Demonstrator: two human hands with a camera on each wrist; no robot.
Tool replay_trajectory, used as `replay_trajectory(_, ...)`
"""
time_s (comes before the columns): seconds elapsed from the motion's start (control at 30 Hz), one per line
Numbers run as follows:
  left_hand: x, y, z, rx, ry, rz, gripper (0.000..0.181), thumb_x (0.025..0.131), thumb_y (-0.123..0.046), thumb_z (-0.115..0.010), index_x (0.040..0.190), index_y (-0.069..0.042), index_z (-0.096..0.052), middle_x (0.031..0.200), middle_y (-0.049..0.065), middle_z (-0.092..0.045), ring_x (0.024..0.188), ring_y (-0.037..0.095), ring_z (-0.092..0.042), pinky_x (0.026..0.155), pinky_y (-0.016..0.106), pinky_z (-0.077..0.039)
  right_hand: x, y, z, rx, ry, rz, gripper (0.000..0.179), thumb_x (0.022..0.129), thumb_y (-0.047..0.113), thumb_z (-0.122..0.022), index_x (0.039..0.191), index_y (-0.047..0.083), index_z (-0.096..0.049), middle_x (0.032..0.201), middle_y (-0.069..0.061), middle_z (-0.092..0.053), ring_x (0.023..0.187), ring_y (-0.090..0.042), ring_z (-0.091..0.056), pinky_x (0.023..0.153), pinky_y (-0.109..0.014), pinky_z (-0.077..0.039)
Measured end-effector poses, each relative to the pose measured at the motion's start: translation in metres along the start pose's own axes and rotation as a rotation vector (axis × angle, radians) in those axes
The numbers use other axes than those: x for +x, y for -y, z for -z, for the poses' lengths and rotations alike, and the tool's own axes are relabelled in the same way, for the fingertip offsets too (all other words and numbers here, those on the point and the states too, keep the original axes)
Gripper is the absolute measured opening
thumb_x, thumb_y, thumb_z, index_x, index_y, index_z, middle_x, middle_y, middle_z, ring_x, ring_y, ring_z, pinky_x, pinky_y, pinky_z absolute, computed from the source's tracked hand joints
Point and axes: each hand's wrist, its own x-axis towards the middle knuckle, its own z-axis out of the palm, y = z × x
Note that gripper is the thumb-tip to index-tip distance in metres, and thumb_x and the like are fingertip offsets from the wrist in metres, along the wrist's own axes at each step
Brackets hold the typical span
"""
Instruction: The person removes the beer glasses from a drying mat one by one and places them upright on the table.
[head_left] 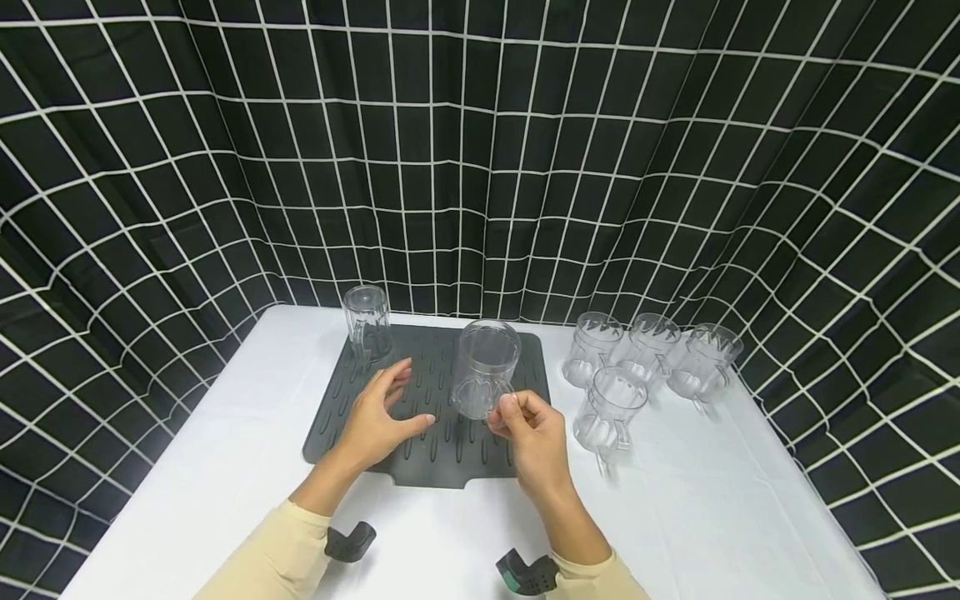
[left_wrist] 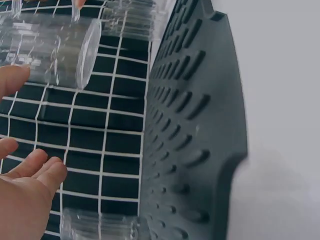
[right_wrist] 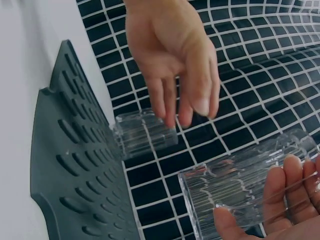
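My right hand (head_left: 531,437) pinches the handle of a clear mug (head_left: 487,358), which is held above the dark grey ribbed drying mat (head_left: 435,467). To the left of that mug, my left hand (head_left: 378,421) hovers over the mat, thumb and fingers spread and touching nothing. In the left wrist view, a gap separates the left fingers from the held mug (left_wrist: 55,50). Another clear mug (head_left: 367,325) stands on the mat's far left corner, beyond the left hand. The right wrist view has the right fingers (right_wrist: 295,185) at the handle side of the mug.
Several more clear mugs stand on the white-covered table (head_left: 690,508) right of the mat: a back row with one mug (head_left: 654,346) in its middle, and a nearer mug (head_left: 611,408). A black curtain with white grid lines (head_left: 465,167) surrounds the table's back and sides.
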Motion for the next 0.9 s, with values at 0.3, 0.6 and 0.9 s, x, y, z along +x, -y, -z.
replay_trajectory(0.3,-0.021,0.01,0.026,0.009,-0.071,-0.01,0.086,0.075,-0.008,-0.084,0.145,-0.003,-0.036,0.135,0.018,-0.042,0.13,0.035,-0.039,0.108,0.037,-0.034,-0.006,0.005,0.011,-0.04,0.008,0.051,0.027,0.097,0.007,-0.058,0.084,-0.016,-0.055,0.076,-0.012,-0.063,0.076,-0.021,-0.065,0.078,-0.037,-0.058)
replay_trajectory(0.6,-0.038,0.025,0.05,0.102,-0.144,0.119,0.091,0.077,-0.016,-0.083,0.149,-0.005,-0.029,0.142,0.017,-0.035,0.135,0.037,-0.033,0.108,0.036,-0.034,-0.017,0.028,0.022,-0.069,-0.013,0.119,0.025,0.098,0.004,-0.055,0.082,-0.016,-0.054,0.075,-0.012,-0.063,0.074,-0.02,-0.064,0.077,-0.034,-0.057)
replay_trajectory(0.9,-0.048,0.045,0.064,0.151,-0.175,0.176,0.093,0.077,-0.023,-0.083,0.15,-0.005,-0.028,0.147,0.017,-0.033,0.137,0.035,-0.029,0.108,0.043,-0.034,-0.024,0.054,0.04,0.013,0.012,0.255,0.021,0.098,-0.007,-0.049,0.082,-0.021,-0.051,0.079,-0.015,-0.064,0.077,-0.022,-0.065,0.08,-0.035,-0.057)
